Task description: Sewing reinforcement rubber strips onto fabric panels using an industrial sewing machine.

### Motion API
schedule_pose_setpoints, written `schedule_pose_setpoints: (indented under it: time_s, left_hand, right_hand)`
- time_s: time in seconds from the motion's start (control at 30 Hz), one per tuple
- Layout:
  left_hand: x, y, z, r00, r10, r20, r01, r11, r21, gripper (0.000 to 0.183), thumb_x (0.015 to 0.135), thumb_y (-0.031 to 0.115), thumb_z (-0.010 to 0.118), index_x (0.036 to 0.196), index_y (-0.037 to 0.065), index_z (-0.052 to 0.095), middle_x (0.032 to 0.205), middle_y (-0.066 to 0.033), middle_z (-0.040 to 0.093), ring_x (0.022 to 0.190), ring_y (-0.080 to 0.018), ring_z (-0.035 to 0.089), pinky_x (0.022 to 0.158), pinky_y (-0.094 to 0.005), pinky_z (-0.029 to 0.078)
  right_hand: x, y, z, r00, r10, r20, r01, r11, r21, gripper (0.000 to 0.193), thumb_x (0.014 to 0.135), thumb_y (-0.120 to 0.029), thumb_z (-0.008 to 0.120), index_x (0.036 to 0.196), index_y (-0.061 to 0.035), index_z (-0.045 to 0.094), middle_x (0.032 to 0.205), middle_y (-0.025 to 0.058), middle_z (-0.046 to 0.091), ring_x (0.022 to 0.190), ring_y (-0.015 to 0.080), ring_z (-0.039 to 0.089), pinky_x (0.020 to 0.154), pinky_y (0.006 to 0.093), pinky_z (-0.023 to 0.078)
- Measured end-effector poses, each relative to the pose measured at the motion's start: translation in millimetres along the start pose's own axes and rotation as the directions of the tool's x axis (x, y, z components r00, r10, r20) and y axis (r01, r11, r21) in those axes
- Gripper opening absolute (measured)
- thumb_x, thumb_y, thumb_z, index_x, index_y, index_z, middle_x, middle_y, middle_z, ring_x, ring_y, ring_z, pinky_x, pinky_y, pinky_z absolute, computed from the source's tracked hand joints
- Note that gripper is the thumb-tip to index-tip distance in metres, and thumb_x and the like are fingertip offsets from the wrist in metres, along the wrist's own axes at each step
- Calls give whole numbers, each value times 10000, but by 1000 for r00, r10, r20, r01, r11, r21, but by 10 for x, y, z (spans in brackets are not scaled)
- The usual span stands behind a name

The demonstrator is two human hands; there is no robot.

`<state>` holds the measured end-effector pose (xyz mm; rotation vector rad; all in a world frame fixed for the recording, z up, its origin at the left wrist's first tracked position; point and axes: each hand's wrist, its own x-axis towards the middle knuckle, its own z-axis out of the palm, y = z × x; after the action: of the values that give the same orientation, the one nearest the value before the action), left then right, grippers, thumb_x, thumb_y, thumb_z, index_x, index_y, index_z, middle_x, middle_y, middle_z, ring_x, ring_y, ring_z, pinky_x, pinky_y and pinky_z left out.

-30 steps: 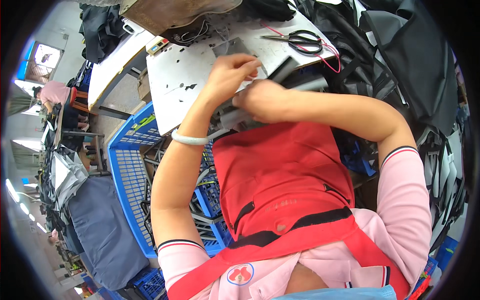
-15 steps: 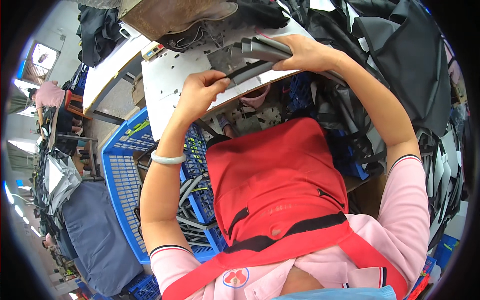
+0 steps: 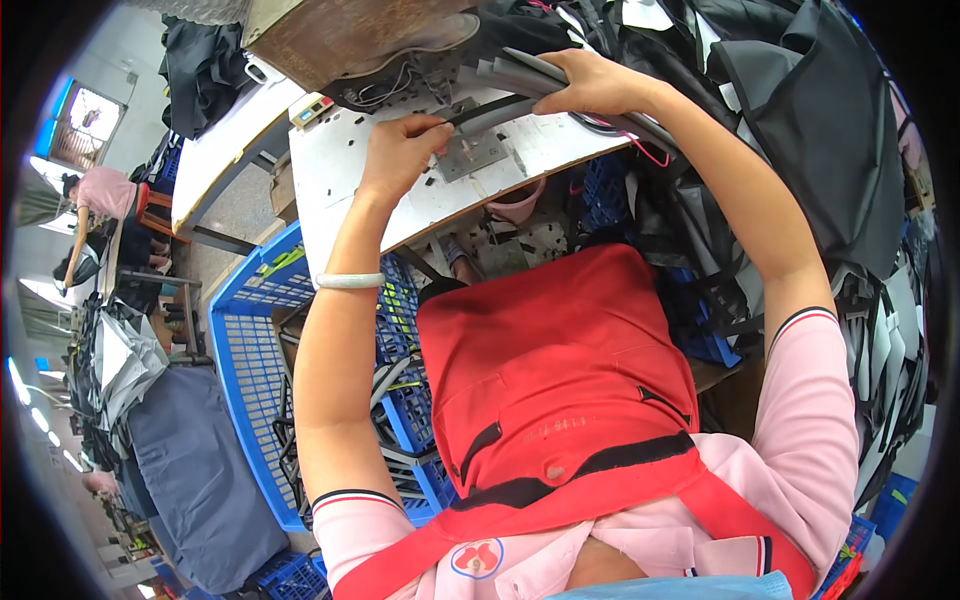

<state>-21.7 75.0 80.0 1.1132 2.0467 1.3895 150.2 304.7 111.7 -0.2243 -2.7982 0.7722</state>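
My right hand (image 3: 598, 84) is wrapped round a bundle of long grey fabric strips (image 3: 520, 72) that trails back under my forearm. One dark strip (image 3: 490, 114) reaches from that bundle across to my left hand (image 3: 402, 150). The left fingers pinch its end between thumb and forefinger. Both hands are over the white worktable (image 3: 345, 180), in front of what looks like a sewing machine (image 3: 340, 35) with a worn brown housing. A metal plate (image 3: 474, 158) lies in the tabletop just beneath the strip.
At my left stands a blue plastic crate (image 3: 250, 350) with strip-like pieces inside. Black fabric (image 3: 800, 130) is heaped at the right. A pink bucket (image 3: 517, 203) sits under the table edge. Another person (image 3: 105, 195) bends over a bench far left.
Both hands have moved away from me, toward the machine, carrying the strips. The metal plate on the table shows more now. A pink cord has come into view beside the bundle.
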Motion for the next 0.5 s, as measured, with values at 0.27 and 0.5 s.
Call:
schedule_pose_setpoints:
  time_s: [0.27,0.5]
  left_hand:
    - [78,42,-50,999,-29,-46,25,996,-84,274,821,163,700,1000,-45,706,721,-56,664,563,-54,489,505,-213,375]
    - [125,36,-51,997,-64,-49,53,978,-199,246,835,127,675,1007,-47,701,742,-58,662,582,-68,511,523,-210,389]
  right_hand:
    - [86,-95,-92,998,19,52,-20,1000,22,653,760,-289,728,1276,61,533,1072,205,657,969,254,620,921,326,450]
    - [154,-109,-99,998,59,26,-58,998,-6,640,758,-291,729,1271,41,539,1083,195,656,967,247,620,906,320,455]
